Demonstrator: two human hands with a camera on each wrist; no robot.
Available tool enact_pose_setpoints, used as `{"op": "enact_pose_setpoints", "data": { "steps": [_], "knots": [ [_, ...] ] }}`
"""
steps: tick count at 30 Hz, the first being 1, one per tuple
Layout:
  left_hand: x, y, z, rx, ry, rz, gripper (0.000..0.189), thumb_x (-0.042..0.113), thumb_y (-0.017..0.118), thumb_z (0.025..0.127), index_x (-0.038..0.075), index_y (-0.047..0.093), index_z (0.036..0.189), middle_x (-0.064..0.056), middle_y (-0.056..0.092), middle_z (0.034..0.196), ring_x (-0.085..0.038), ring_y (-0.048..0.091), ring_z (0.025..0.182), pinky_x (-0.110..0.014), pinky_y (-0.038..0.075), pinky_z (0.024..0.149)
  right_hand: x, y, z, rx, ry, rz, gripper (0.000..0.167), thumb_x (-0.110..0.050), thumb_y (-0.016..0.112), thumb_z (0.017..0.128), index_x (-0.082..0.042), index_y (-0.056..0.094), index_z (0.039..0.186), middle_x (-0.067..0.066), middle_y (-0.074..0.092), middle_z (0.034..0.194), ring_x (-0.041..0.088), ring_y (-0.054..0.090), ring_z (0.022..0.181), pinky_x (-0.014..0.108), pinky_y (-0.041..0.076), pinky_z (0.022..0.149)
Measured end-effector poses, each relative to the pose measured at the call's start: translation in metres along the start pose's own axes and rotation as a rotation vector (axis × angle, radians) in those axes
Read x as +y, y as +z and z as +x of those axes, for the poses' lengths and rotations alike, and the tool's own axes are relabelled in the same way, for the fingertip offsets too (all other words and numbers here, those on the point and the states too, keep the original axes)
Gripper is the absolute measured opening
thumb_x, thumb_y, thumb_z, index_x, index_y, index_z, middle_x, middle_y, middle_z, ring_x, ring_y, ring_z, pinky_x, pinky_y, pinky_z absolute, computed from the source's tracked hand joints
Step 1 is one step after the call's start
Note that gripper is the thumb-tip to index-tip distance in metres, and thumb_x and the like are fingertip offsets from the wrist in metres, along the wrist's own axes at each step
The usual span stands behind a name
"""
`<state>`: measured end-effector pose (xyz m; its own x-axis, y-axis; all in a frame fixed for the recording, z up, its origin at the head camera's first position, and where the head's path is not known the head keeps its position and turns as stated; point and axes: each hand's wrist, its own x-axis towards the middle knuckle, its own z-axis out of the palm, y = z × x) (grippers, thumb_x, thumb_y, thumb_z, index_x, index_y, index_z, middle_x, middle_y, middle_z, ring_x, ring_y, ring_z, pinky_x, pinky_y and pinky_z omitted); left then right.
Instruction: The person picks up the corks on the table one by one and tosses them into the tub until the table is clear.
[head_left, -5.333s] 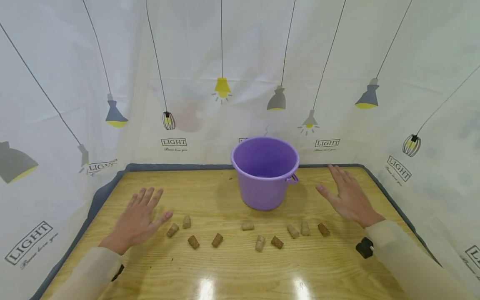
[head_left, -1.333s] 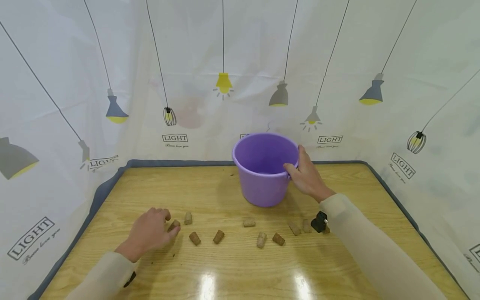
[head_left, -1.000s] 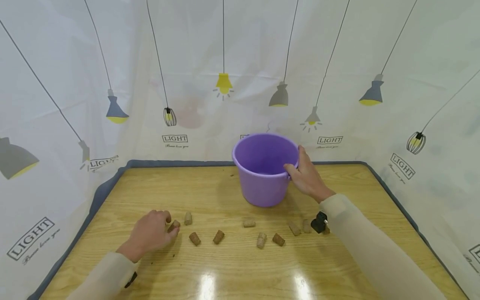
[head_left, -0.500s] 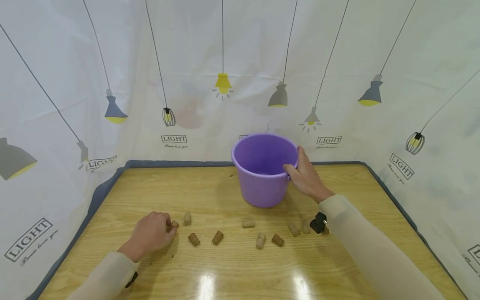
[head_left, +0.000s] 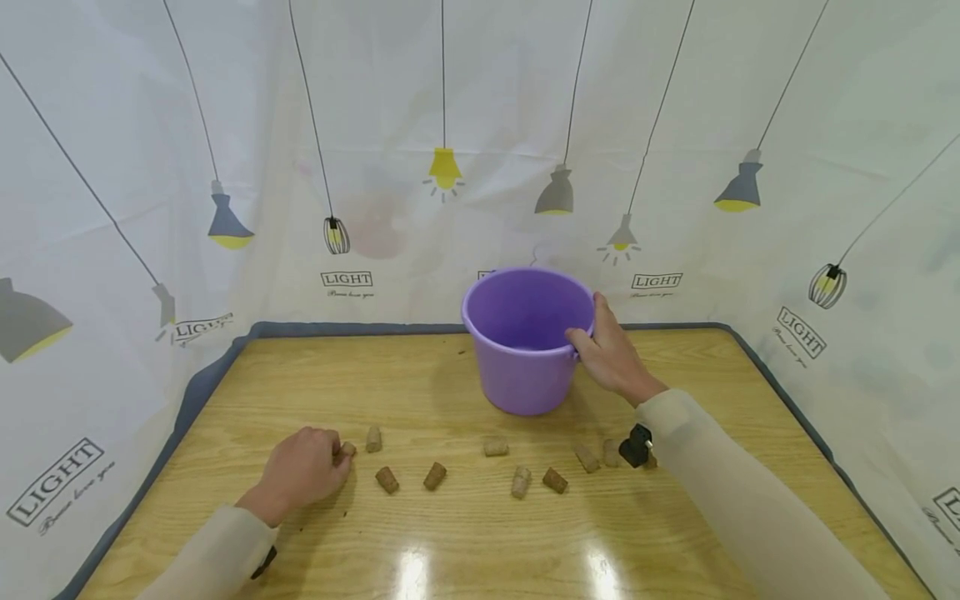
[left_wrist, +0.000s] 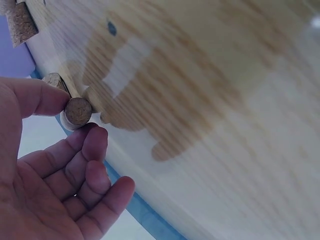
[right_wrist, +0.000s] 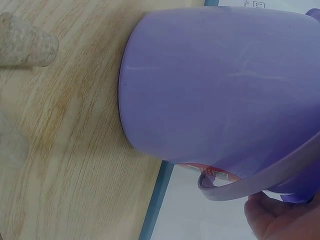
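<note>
At the left of the table, my left hand [head_left: 303, 468] pinches a wine cork [left_wrist: 78, 112] between thumb and forefinger, its round end showing in the left wrist view. The other fingers of that hand curl loosely below it. A pale cork [head_left: 373, 439] lies just beyond, with two brown corks [head_left: 387, 479] [head_left: 435, 476] to its right. My right hand [head_left: 617, 354] grips the right rim of a purple bucket [head_left: 525, 379], thumb inside and fingers outside. The bucket stands upright, and its handle [right_wrist: 265, 177] hangs down its side in the right wrist view.
In front of the bucket lie more corks, among them a pale one [head_left: 496, 446], a speckled one [head_left: 521, 482] and a brown one [head_left: 555, 480]. Another brown cork [head_left: 650, 461] is partly hidden by the right wrist camera [head_left: 636, 446]. A lamp-print cloth [head_left: 405, 283] surrounds the wooden table [head_left: 337, 375].
Both hands were spread over the table at first. The right hand has moved left onto the bucket rim. The left hand has come to the cork and its fingers have closed on it.
</note>
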<state>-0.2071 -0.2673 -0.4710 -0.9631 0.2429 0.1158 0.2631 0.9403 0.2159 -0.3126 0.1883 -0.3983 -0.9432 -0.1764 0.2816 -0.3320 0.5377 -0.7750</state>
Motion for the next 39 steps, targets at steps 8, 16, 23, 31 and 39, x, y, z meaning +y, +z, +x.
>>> {"op": "enact_pose_setpoints", "data": {
  "steps": [8,16,23,31,39],
  "knots": [
    [0.0027,0.0003,-0.0007,-0.006,-0.013,0.013,0.037,0.015,0.069,0.092,0.017,0.051,0.059,0.004,0.045,0.054,-0.012,0.041,0.050,-0.028,0.034,0.047,0.0021,0.0002,0.0003,0.006,-0.002,-0.001,0.077,-0.026,0.048,0.103,0.000,0.007,0.162,0.028,0.040,0.153,0.038,0.056,0.124,0.055,0.045,0.107],
    [0.0034,0.0003,-0.0017,-0.016,-0.026,0.014,0.035,0.014,0.069,0.091,0.017,0.052,0.061,0.004,0.046,0.056,-0.013,0.042,0.052,-0.029,0.034,0.048,0.0028,0.0001,0.0005,0.014,-0.004,-0.020,0.077,-0.027,0.047,0.103,-0.001,0.006,0.163,0.028,0.039,0.154,0.040,0.048,0.135,0.056,0.036,0.115],
    [0.0031,0.0001,-0.0019,-0.026,-0.030,0.010,0.032,0.013,0.069,0.092,0.017,0.054,0.063,0.003,0.047,0.057,-0.013,0.042,0.051,-0.028,0.034,0.047,0.0031,-0.0007,0.0002,0.014,-0.027,-0.033,0.077,-0.026,0.047,0.103,0.001,0.006,0.162,0.029,0.037,0.155,0.040,0.043,0.140,0.056,0.033,0.117],
    [0.0035,-0.0005,-0.0006,-0.001,-0.021,0.011,0.023,0.013,0.072,0.091,0.015,0.064,0.070,0.004,0.054,0.061,-0.012,0.044,0.052,-0.028,0.036,0.047,0.0020,-0.0011,-0.0007,0.009,-0.013,-0.044,0.079,-0.026,0.046,0.102,0.002,0.002,0.162,0.029,0.035,0.157,0.040,0.041,0.141,0.056,0.031,0.118],
    [0.0072,-0.0041,0.0024,0.040,-0.004,-0.017,0.021,0.017,0.071,0.093,0.013,0.068,0.073,0.006,0.053,0.058,-0.010,0.042,0.050,-0.026,0.034,0.045,0.0007,-0.0008,-0.0001,0.011,-0.011,-0.031,0.077,-0.026,0.047,0.102,0.001,0.006,0.162,0.029,0.042,0.150,0.039,0.052,0.129,0.055,0.038,0.113]
  ]
}}
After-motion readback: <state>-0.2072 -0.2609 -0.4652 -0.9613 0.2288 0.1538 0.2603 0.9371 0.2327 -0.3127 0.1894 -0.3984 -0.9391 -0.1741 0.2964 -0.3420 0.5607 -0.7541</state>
